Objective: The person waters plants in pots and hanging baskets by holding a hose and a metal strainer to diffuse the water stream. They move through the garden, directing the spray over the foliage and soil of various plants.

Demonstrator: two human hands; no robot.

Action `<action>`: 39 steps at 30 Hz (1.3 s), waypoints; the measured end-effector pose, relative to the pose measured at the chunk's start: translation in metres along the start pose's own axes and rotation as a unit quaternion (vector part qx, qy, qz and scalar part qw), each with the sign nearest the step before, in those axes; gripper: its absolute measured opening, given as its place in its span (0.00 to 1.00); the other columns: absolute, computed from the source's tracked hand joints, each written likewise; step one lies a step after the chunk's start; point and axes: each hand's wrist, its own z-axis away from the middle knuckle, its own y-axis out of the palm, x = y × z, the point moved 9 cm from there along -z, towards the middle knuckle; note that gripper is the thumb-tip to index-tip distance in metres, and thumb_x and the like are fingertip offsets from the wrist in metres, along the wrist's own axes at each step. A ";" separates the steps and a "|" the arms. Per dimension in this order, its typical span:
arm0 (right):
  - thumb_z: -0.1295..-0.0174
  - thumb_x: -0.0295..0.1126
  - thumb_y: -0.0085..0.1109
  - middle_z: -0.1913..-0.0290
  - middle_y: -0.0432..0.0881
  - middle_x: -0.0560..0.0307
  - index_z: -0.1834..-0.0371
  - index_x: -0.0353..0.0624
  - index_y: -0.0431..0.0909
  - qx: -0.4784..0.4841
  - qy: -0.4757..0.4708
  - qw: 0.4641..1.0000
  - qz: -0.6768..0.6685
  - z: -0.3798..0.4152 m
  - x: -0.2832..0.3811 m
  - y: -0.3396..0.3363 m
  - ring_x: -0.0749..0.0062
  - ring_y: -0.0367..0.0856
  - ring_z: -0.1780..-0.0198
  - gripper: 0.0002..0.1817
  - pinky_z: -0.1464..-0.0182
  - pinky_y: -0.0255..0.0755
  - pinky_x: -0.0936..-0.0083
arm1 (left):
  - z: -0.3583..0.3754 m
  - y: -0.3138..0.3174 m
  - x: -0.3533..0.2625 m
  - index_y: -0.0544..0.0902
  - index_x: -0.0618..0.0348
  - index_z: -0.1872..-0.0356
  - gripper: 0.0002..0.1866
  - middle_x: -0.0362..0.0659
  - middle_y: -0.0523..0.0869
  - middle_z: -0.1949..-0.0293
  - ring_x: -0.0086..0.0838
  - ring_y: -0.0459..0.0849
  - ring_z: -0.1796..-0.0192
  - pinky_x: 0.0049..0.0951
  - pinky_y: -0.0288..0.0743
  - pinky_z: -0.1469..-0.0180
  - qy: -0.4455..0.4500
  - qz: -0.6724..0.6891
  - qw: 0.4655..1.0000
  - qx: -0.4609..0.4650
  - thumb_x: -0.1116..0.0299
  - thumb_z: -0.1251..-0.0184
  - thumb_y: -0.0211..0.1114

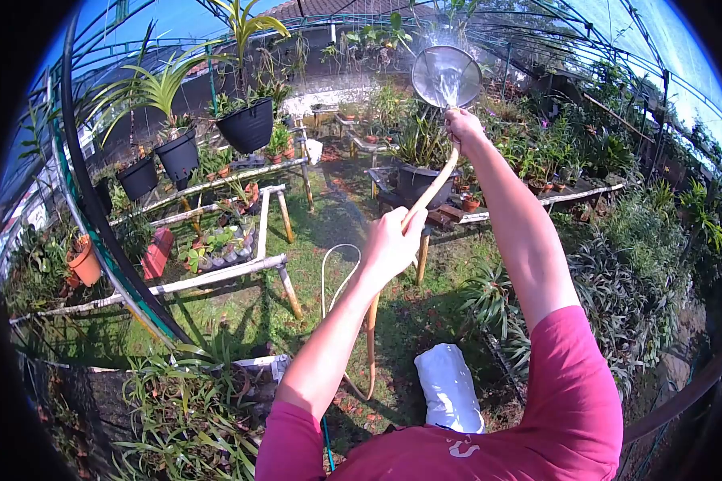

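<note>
My right hand (464, 130) is stretched forward and closed round the end of a tan garden hose (436, 184). Lower down, my left hand (393, 240) grips the same hose, which hangs below it and loops near the ground. White water (451, 83) sprays upward from beyond my right hand. In line with the spray is a round, grey-rimmed disc (426, 67) that looks like mesh; how it is held up cannot be made out. Past my right hand stands a large dark pot (415, 183) with a leafy plant.
Black pots (245, 127) hang at the left above pale pole benches (192, 282). Potted plants fill the right bench (553, 196). A white sack (449, 389) lies on the grass near me. A dark curved pipe (79, 160) rises at the left.
</note>
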 end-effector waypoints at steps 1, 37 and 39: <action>0.36 0.31 0.60 0.73 0.77 0.63 0.46 0.40 0.78 -0.003 -0.016 0.999 0.035 0.005 0.012 0.006 0.80 0.70 0.79 0.16 0.77 0.66 0.76 | 0.001 -0.002 0.003 0.79 0.64 0.72 0.22 0.45 0.75 0.84 0.26 0.71 0.80 0.35 0.65 0.74 -0.006 0.002 1.000 -0.001 0.53 0.28 0.59; 0.36 0.30 0.57 0.78 0.72 0.66 0.65 0.43 0.77 0.081 0.006 0.997 0.012 -0.034 -0.075 0.135 0.82 0.67 0.80 0.03 0.79 0.62 0.80 | -0.052 -0.053 0.105 0.84 0.62 0.66 0.24 0.37 0.78 0.79 0.18 0.73 0.74 0.27 0.66 0.70 -0.053 -0.112 0.992 0.010 0.47 0.28 0.59; 0.36 0.29 0.57 0.78 0.71 0.67 0.65 0.43 0.76 0.091 0.021 0.996 0.008 -0.052 -0.098 0.136 0.82 0.67 0.81 0.03 0.80 0.62 0.81 | -0.065 -0.037 0.117 0.84 0.62 0.66 0.24 0.37 0.76 0.80 0.19 0.72 0.76 0.27 0.65 0.71 -0.055 -0.091 0.994 0.015 0.47 0.28 0.59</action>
